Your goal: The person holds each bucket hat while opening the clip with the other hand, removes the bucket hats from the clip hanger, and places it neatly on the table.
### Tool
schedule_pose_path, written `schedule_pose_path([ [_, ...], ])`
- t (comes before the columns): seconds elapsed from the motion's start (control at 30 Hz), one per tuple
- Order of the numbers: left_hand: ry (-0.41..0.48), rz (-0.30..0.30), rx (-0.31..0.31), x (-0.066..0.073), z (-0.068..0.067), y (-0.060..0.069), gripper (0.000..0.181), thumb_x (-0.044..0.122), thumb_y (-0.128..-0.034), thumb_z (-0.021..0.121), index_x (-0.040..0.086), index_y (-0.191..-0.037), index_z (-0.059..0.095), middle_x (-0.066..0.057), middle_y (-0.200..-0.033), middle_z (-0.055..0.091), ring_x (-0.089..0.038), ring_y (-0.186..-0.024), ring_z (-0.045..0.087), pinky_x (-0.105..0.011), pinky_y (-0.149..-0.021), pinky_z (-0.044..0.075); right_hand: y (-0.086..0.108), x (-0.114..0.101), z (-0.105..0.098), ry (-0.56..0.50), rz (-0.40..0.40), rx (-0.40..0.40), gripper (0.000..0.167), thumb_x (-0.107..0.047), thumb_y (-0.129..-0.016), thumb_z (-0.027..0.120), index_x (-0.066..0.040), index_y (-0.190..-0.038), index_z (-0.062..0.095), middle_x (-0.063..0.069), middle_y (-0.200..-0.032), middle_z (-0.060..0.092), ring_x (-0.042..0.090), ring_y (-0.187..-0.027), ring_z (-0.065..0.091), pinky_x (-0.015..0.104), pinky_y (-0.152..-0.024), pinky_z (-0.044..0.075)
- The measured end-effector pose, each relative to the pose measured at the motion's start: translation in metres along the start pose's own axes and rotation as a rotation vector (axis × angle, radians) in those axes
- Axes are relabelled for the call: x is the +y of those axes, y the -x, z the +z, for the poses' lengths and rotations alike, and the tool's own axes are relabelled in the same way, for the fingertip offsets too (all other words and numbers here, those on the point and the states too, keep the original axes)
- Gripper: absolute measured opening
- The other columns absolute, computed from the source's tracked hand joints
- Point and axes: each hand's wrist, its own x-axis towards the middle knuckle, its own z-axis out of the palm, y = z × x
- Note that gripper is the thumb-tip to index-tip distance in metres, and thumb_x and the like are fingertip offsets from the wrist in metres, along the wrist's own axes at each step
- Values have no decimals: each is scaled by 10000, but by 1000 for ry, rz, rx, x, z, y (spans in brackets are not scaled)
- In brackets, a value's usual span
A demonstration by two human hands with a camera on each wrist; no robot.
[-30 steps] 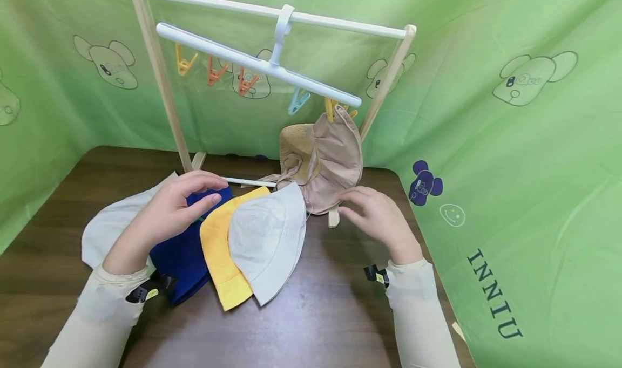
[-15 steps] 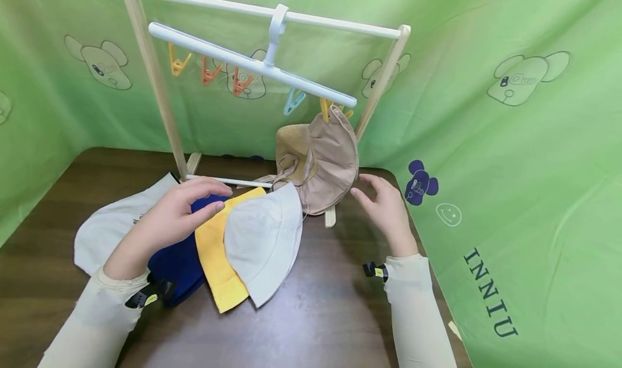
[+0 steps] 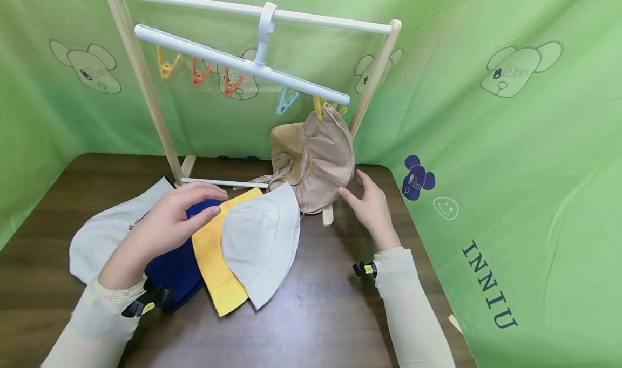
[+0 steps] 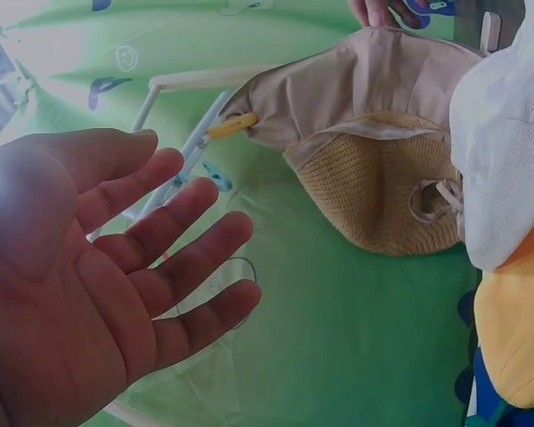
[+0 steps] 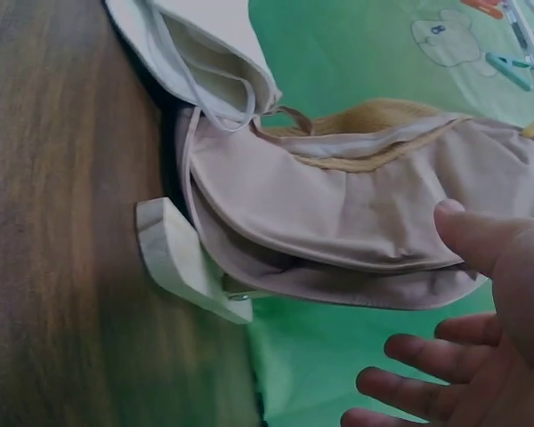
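Observation:
A pinkish-beige wide-brimmed sun hat point(image 3: 330, 157) with a tan knitted crown hangs by its brim from a yellow clothespin point(image 3: 318, 109) at the right end of the white clip hanger point(image 3: 243, 63). My right hand point(image 3: 373, 209) is at the hat's right edge, thumb near the brim and fingers spread; whether it touches is unclear. In the right wrist view the thumb point(image 5: 467, 233) overlaps the brim, with the fingers below its edge. My left hand point(image 3: 162, 222), fingers loosely extended and holding nothing, hovers over a navy hat point(image 3: 177, 273) and a white hat point(image 3: 97, 244).
A yellow hat point(image 3: 216, 271) lies partly under a white bucket hat point(image 3: 257, 238) on the dark wooden table point(image 3: 316, 314). The wooden rack point(image 3: 141, 82) carries the hanger, with orange clothespins point(image 3: 199, 74) and a blue clothespin point(image 3: 285, 101). Green cloth point(image 3: 486, 141) surrounds the table.
My right hand first shifts slightly right and up, then comes back left to the sun hat's edge. The left hand stays nearly in place. The whole view drifts a little.

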Motion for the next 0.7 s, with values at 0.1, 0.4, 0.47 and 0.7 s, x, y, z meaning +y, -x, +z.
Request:
schedule_pose_path([
  [0.1,-10,6,9,3,1,1,262,121,-988,689,192,-1239,718,23,-1290,671,-193,-1248,589,-312,-988,464,-1,1,3,-11,-24,-35,870,-466,-932,740,-67,-1590,335,238,-1433,575,425,-1295,572,581,-1054,460],
  [0.4,45,21,-45,19,27,-11,248,176,-1005,675,216,-1248,705,50,-1345,628,-169,-1288,573,-391,-992,492,-6,-1,7,-155,-58,-11,837,-299,-890,824,-94,-1561,369,194,-1236,661,417,-1155,667,560,-981,521],
  [0.47,43,14,-61,21,34,-13,241,189,-1009,671,208,-1247,703,44,-1364,614,-175,-1304,562,-418,-1005,491,-8,0,9,-160,-58,-3,817,-308,-898,815,-95,-1555,379,186,-1208,672,399,-1135,681,546,-963,534],
  [0.7,40,-17,-89,29,48,-26,297,243,-1022,656,186,-1314,662,17,-1397,600,-186,-1322,544,-434,-970,504,-14,3,10,-220,-102,36,625,-250,-928,785,-32,-1441,501,192,-1139,687,341,-1059,697,466,-931,571],
])
